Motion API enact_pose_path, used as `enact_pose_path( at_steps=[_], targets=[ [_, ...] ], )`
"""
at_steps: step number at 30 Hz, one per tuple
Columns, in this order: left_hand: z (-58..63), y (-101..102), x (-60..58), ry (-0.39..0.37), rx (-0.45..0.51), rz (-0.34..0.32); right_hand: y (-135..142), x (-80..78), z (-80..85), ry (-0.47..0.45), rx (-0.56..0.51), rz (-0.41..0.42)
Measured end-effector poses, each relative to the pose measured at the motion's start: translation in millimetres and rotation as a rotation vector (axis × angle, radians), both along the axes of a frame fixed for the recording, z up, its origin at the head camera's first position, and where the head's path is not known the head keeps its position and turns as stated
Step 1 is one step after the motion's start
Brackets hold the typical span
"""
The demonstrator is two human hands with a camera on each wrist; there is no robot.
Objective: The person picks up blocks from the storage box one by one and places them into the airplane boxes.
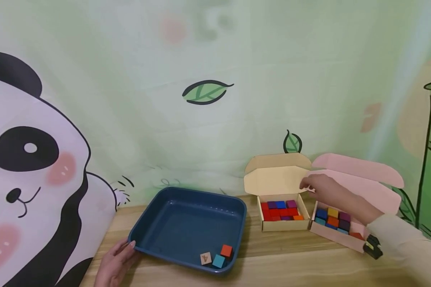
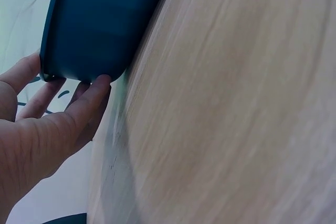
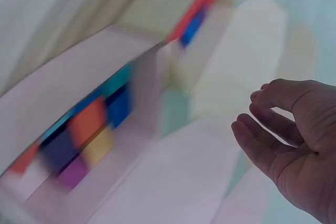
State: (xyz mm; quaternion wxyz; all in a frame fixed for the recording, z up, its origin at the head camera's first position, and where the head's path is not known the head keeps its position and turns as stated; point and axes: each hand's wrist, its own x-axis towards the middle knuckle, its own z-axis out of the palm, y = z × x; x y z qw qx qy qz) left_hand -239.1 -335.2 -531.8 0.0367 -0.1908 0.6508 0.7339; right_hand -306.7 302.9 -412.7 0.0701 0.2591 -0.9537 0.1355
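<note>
A dark blue tray stands on the wooden table. In its near right corner lie a pale wooden block marked 4, an orange-red block and a teal block. My left hand touches the tray's near left corner; the left wrist view shows nearly straight fingers against its outer wall. Over the lid area between two open boxes hovers my right hand, with loosely bent fingers and nothing visible between them. Below it sit a cream box and a pink box, each holding several coloured blocks.
The cream lid and pink lid stand raised behind the boxes. A printed cloth with a panda hangs at the back. Bare wooden table shows in front of the boxes.
</note>
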Motion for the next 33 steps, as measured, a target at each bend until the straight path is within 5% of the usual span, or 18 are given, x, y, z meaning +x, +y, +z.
enact_pose_path(
  at_steps=[8,14,19,26,33],
  targets=[
    [1.9,-1.2,-3.5,-0.021,0.019,0.006,-98.9,-0.2,4.7,-0.006,-0.098,0.183],
    [2.3,-2.3,-0.9,-0.022,0.01,0.006,-207.7,9.9,-3.5,-0.215,-0.1,0.413],
    [0.5,3.1,0.6,-0.001,-0.002,0.008,-273.0,15.6,-25.1,-0.38,0.06,0.536],
    [-2.7,6.2,-0.4,0.015,0.001,-0.013,-309.4,22.2,-47.4,-0.519,0.249,0.554],
    [-1.2,1.9,0.1,0.029,0.002,-0.005,-317.6,23.4,-54.3,-0.469,0.336,0.556]
  ],
)
